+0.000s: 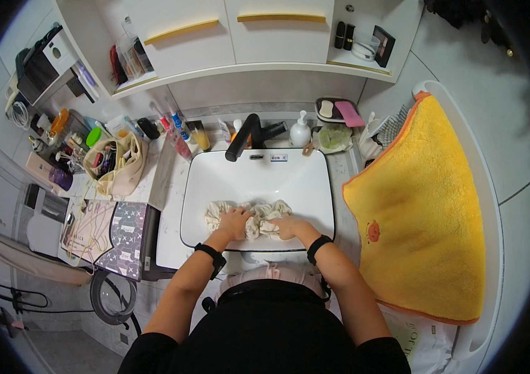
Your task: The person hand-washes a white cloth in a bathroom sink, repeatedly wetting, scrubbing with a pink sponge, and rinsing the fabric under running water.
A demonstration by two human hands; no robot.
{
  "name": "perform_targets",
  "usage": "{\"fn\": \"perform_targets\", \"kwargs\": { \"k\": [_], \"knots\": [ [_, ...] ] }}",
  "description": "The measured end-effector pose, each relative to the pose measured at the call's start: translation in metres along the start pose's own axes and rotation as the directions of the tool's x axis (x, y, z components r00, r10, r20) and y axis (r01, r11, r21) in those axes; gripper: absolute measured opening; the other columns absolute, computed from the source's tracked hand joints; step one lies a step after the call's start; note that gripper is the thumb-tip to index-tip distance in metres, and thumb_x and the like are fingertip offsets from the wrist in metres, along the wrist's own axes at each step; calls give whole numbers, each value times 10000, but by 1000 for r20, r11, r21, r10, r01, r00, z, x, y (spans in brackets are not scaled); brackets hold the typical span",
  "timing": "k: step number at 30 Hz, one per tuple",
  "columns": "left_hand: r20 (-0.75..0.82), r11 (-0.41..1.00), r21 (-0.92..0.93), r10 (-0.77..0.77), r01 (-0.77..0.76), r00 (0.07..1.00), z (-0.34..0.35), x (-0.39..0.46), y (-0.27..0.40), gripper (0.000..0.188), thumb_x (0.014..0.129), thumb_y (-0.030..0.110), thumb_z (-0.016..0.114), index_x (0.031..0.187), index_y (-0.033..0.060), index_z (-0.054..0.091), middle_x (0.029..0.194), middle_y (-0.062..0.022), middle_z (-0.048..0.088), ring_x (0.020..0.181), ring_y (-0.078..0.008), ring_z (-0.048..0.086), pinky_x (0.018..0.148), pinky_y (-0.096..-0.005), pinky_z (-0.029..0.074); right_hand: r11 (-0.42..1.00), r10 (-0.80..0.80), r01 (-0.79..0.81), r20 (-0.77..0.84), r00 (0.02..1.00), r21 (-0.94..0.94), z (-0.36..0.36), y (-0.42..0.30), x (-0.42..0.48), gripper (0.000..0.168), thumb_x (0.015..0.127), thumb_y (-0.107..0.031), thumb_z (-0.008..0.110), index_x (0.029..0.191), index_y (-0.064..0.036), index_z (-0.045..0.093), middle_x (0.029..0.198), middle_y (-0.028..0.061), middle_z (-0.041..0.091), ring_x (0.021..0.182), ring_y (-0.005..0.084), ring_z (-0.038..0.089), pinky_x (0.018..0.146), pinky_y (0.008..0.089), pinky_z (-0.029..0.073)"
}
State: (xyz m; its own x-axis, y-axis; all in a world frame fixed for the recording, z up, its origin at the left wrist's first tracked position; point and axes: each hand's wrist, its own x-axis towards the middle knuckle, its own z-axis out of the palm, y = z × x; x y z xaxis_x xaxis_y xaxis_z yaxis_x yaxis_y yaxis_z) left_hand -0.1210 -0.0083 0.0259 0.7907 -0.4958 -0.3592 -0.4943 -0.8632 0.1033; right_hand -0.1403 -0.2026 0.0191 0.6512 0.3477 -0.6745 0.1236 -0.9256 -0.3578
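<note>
A crumpled cream-coloured cloth (pixel 258 219) lies bunched in the front half of a white rectangular washbasin (pixel 265 180). My left hand (pixel 234 223) rests on the cloth's left part, fingers pointing forward into its folds. On the cloth's right end is my right hand (pixel 289 226), its fingers turned to the left. Whether the fingers of either hand close on the fabric cannot be told. A black faucet (pixel 251 135) reaches over the basin's back edge from behind. Each wrist wears a black band.
Behind the basin stand a white pump bottle (pixel 300 131), toothbrushes and a soap dish (pixel 337 110). A yellow towel (pixel 424 215) hangs over a white tub at the right. Left are a cosmetics bag (pixel 122 163) and a patterned box (pixel 127 238). A cabinet (pixel 279 42) overhangs the back.
</note>
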Motion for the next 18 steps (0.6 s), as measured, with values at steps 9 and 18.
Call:
{"fn": "perform_targets", "kwargs": {
  "k": [9,18],
  "knots": [
    [1,1000,13,0,0,1000,2,-1,0,658,615,224,672,1218,206,410,1203,-75,425,1117,-279,402,889,-486,343,999,-38,38,22,999,-18,-3,-1,-2,615,746,-113,450,1331,-200,279,1301,259,273,1170,380,352,961,370,322],
    [84,998,-53,35,-30,996,-5,-3,-5,715,597,371,683,1237,223,401,1286,-99,353,1186,-335,306,931,-560,252,1000,-16,16,23,1000,6,-7,-4,-9,668,716,-114,453,1343,-212,247,1314,257,256,1179,385,338,978,376,300]
  ]
}}
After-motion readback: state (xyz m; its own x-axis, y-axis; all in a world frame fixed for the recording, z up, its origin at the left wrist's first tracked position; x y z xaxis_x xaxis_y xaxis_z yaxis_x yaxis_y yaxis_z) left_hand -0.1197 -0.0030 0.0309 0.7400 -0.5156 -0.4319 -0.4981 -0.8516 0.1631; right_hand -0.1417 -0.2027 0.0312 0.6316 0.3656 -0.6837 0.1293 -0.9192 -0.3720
